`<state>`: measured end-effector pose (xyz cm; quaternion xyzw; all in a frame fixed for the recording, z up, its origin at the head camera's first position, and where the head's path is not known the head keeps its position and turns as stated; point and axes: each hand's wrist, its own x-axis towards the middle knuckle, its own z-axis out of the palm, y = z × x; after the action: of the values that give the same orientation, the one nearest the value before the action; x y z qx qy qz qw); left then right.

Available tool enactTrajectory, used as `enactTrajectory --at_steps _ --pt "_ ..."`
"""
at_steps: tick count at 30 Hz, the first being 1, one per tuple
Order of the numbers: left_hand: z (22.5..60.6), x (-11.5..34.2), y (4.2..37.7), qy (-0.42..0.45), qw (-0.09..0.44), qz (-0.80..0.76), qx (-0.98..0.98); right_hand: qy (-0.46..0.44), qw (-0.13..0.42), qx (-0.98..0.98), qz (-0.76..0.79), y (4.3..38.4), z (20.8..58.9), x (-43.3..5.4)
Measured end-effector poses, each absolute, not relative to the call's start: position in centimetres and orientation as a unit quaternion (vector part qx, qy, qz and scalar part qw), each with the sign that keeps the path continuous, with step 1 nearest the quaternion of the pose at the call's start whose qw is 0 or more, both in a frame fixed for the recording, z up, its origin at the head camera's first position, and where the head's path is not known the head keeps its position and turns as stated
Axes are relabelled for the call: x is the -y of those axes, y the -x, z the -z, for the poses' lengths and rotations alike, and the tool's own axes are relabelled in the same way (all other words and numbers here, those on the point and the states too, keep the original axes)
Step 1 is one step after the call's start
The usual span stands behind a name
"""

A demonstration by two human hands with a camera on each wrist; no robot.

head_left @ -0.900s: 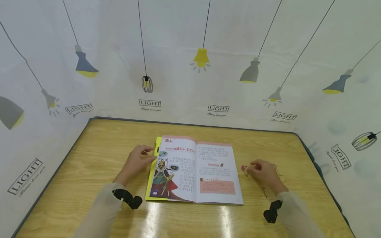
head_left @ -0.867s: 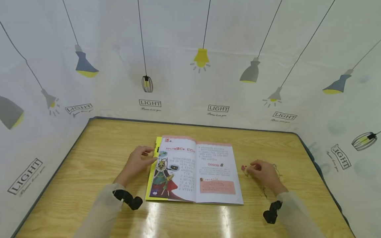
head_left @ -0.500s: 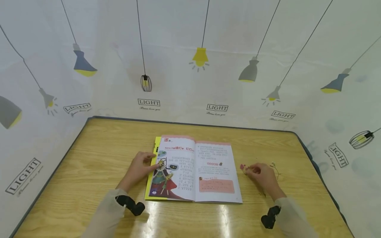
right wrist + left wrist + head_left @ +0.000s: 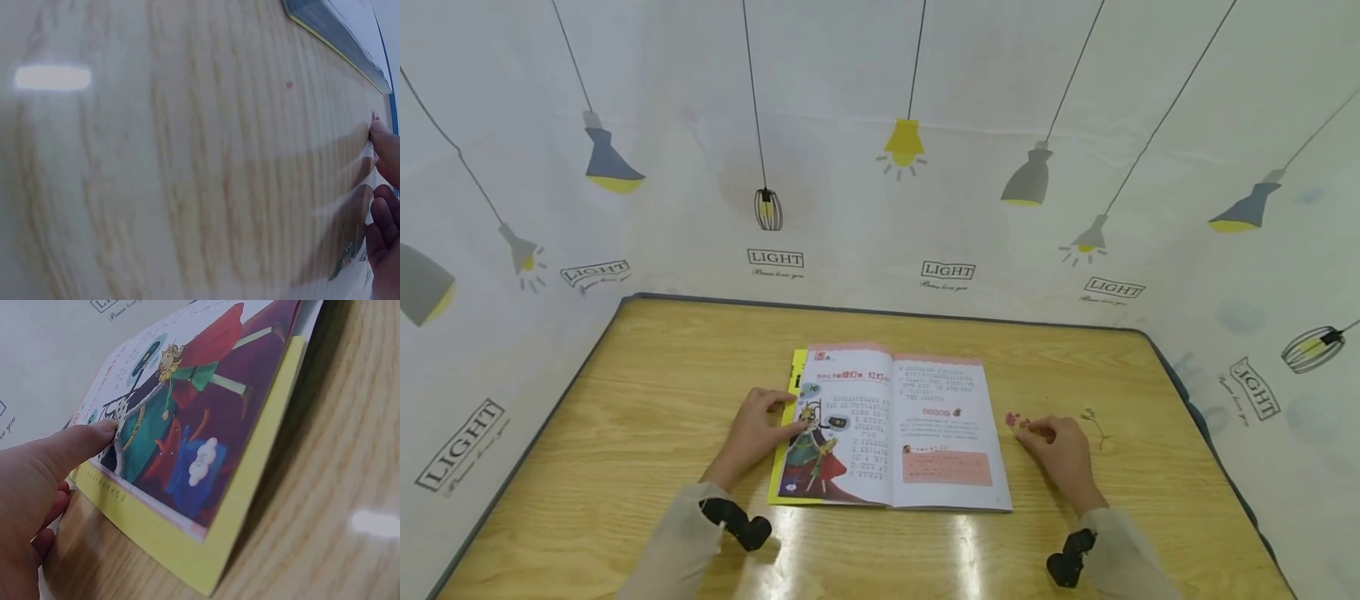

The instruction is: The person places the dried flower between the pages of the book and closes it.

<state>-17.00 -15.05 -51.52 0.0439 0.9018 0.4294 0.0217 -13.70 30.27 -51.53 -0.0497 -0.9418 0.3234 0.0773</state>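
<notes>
An open illustrated book [image 4: 940, 433] lies on the wooden table, its yellow cover edge showing along the left side. My left hand [image 4: 754, 437] holds the book's left edge. In the left wrist view its thumb [image 4: 94, 439] lies on the picture page, while the other fingers are curled by the edge, partly hidden. To the right of the book my right hand [image 4: 1062, 458] pinches a small pink flower [image 4: 1015, 421] between thumb and fingertips, just above the table. A thin sprig with small leaves [image 4: 1097, 425] lies on the table beyond the right hand.
The wooden table [image 4: 685, 350] has a dark edge and a white curtain [image 4: 850, 300] printed with lamps around it. A tiny pink speck [image 4: 289, 84] lies on the tabletop in the right wrist view.
My left hand has shifted right and nearer, its thumb now on the page. The right hand, with the flower, has moved slightly nearer, uncovering more of the sprig.
</notes>
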Motion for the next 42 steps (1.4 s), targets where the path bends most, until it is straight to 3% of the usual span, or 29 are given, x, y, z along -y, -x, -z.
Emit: enactTrajectory --at_steps 16,27,42 --pt "52.0 15.1 17.2 -0.039 0.016 -0.421 -0.906 0.065 0.122 0.931 -0.338 13.8 51.2 -29.4" --pt "51.8 15.2 17.1 -0.039 0.014 -0.417 -0.908 0.115 0.077 0.929 -0.345 13.8 50.8 -28.5" --pt "52.1 15.1 17.0 -0.048 0.013 -0.418 -0.907 0.144 0.060 0.926 -0.345 13.7 50.9 -28.5"
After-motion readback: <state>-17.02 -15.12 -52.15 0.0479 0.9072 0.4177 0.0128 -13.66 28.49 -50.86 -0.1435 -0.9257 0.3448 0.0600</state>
